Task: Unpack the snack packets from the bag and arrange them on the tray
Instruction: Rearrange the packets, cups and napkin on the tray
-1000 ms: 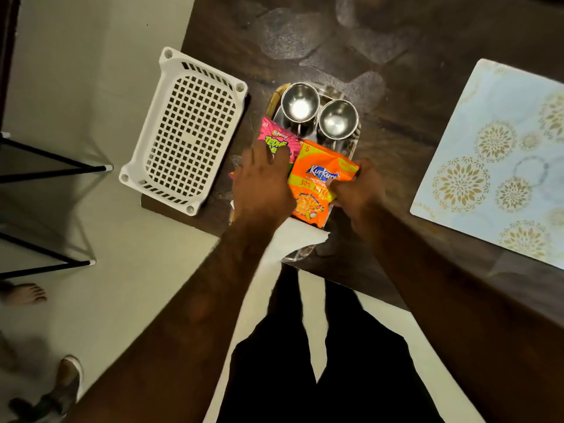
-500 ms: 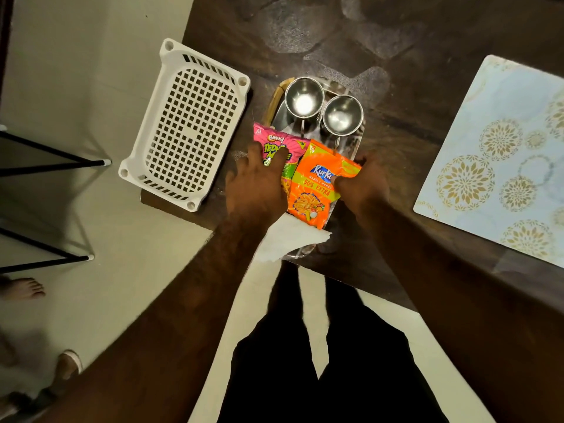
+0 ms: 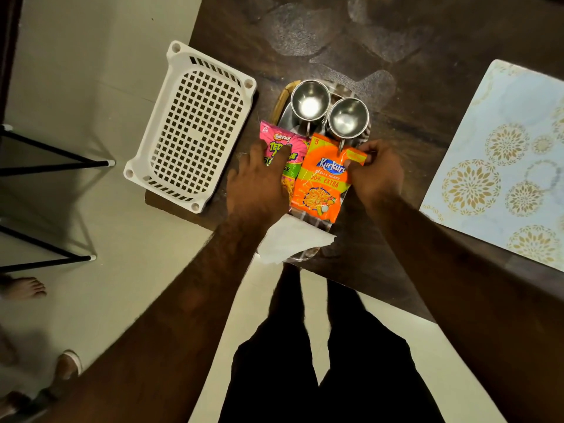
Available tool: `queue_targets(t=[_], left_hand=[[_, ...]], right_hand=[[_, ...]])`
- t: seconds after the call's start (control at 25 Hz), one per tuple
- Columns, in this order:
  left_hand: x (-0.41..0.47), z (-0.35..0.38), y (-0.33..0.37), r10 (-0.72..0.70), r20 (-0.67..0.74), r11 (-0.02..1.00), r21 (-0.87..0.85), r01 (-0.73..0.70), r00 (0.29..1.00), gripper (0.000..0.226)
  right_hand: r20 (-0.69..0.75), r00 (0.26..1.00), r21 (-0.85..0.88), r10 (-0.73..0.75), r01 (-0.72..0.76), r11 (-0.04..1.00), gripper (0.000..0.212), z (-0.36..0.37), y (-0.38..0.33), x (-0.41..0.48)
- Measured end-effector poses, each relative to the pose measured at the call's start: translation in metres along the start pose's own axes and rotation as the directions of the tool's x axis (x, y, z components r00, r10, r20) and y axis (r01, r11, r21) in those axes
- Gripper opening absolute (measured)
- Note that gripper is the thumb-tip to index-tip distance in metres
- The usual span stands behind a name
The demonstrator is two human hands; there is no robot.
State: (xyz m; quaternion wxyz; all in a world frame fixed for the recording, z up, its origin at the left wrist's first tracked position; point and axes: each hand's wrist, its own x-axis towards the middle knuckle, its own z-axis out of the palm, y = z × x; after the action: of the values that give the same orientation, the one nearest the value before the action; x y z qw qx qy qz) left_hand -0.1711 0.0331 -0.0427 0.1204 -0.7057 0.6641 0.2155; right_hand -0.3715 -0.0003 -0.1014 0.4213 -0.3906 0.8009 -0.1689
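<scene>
A steel tray point(image 3: 285, 116) with a wooden handle lies on the dark table. On it lie a pink Bingo packet point(image 3: 282, 143) and, to its right, an orange Kurkure packet point(image 3: 322, 181). My left hand point(image 3: 259, 184) rests flat on the pink packet with fingers spread. My right hand point(image 3: 377, 170) pinches the orange packet's upper right corner. A white plastic bag point(image 3: 293, 239) lies at the tray's near end, hanging over the table edge.
Two steel cups point(image 3: 309, 100) point(image 3: 348, 117) stand at the tray's far end. A white perforated basket point(image 3: 195, 126) sits left of the tray, overhanging the table edge. A patterned placemat point(image 3: 506, 166) lies at the right. Someone's feet point(image 3: 24, 288) are on the floor, left.
My left hand has slid down off the top of the pink packet, showing more of it. The orange packet has been shifted and straightened beside it by my right hand.
</scene>
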Motion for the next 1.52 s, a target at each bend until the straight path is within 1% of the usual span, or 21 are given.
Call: queue_targets(t=[0.08,0.16,0.2,0.28,0.32,0.36,0.44,0.48,0.56,0.64,0.68,0.76,0.84,0.92,1.0,1.12,1.24,1.32,1.44,1.52], left_hand=[[-0.005,-0.003,-0.005,-0.026,-0.084,0.999,-0.028,0.024,0.996,0.064],[-0.016,-0.006,-0.010,-0.135,-0.181,0.985,-0.136,0.111,0.974,0.048],[-0.024,-0.007,-0.012,-0.210,-0.185,0.965,-0.198,0.173,0.960,0.041],[-0.042,-0.005,-0.016,-0.374,-0.089,0.884,-0.337,0.325,0.923,0.033],[-0.050,-0.002,-0.018,-0.457,-0.008,0.810,-0.417,0.412,0.889,0.032],[-0.058,-0.001,-0.020,-0.523,0.080,0.716,-0.500,0.488,0.849,0.032],[-0.073,0.004,-0.022,-0.594,0.253,0.497,-0.630,0.596,0.764,0.036],[-0.080,0.008,-0.022,-0.613,0.340,0.394,-0.651,0.648,0.714,0.041],[-0.088,0.017,-0.016,-0.627,0.506,0.190,-0.639,0.746,0.593,0.052],[-0.090,0.026,-0.009,-0.606,0.633,-0.038,-0.628,0.777,0.482,0.058],[-0.088,0.028,-0.006,-0.590,0.670,-0.125,-0.627,0.769,0.451,0.061],[-0.081,0.032,-0.002,-0.576,0.706,-0.225,-0.622,0.750,0.412,0.067],[-0.075,0.038,0.000,-0.597,0.715,-0.279,-0.610,0.742,0.363,0.071],[-0.070,0.043,-0.001,-0.651,0.697,-0.294,-0.596,0.747,0.300,0.073],[-0.069,0.050,-0.004,-0.667,0.696,-0.313,-0.586,0.748,0.267,0.075],[-0.072,0.058,-0.009,-0.575,0.770,-0.410,-0.565,0.716,0.278,0.072],[-0.076,0.060,-0.006,-0.473,0.814,-0.489,-0.561,0.668,0.338,0.060],[-0.077,0.061,-0.004,-0.456,0.817,-0.511,-0.565,0.648,0.352,0.059],[-0.078,0.063,-0.005,-0.469,0.815,-0.529,-0.569,0.630,0.342,0.059],[-0.080,0.064,-0.007,-0.490,0.803,-0.514,-0.581,0.631,0.340,0.056]], right_hand=[[0.005,1.000,-0.018,-0.014,0.014,1.000,0.032,-0.006,0.001,0.002],[-0.012,1.000,-0.028,-0.011,0.010,1.000,0.035,-0.013,-0.004,0.007],[-0.015,1.000,-0.030,-0.009,0.009,1.000,0.036,-0.018,-0.010,0.008],[-0.019,0.999,-0.049,-0.026,0.025,0.998,0.038,-0.027,-0.025,0.012],[-0.024,0.999,-0.058,-0.043,0.042,0.997,0.039,-0.032,-0.035,0.015],[-0.023,0.998,-0.062,-0.060,0.058,0.996,0.040,-0.036,-0.045,0.019],[0.021,0.993,-0.091,-0.112,0.114,0.989,0.041,-0.043,-0.067,0.027],[0.063,0.988,-0.115,-0.143,0.150,0.982,0.042,-0.045,-0.076,0.032],[0.160,0.968,-0.145,-0.192,0.215,0.966,0.048,-0.042,-0.094,0.042],[0.234,0.942,-0.187,-0.239,0.285,0.940,0.047,-0.031,-0.108,0.052],[0.259,0.930,-0.218,-0.260,0.319,0.923,0.044,-0.025,-0.113,0.058],[0.322,0.909,-0.274,-0.264,0.356,0.893,0.042,-0.010,-0.121,0.073],[0.401,0.891,-0.304,-0.213,0.349,0.886,0.049,0.005,-0.123,0.089],[0.450,0.877,-0.316,-0.168,0.332,0.889,0.055,0.017,-0.122,0.104],[0.478,0.866,-0.315,-0.151,0.329,0.890,0.055,0.023,-0.120,0.113],[0.498,0.852,-0.298,-0.163,0.344,0.890,0.045,0.028,-0.120,0.120],[0.512,0.846,-0.309,-0.148,0.341,0.888,0.036,0.027,-0.120,0.120],[0.517,0.844,-0.310,-0.146,0.343,0.887,0.042,0.026,-0.120,0.120],[0.492,0.857,-0.305,-0.151,0.332,0.892,0.051,0.024,-0.117,0.116],[0.485,0.863,-0.311,-0.141,0.322,0.894,0.047,0.020,-0.112,0.111]])
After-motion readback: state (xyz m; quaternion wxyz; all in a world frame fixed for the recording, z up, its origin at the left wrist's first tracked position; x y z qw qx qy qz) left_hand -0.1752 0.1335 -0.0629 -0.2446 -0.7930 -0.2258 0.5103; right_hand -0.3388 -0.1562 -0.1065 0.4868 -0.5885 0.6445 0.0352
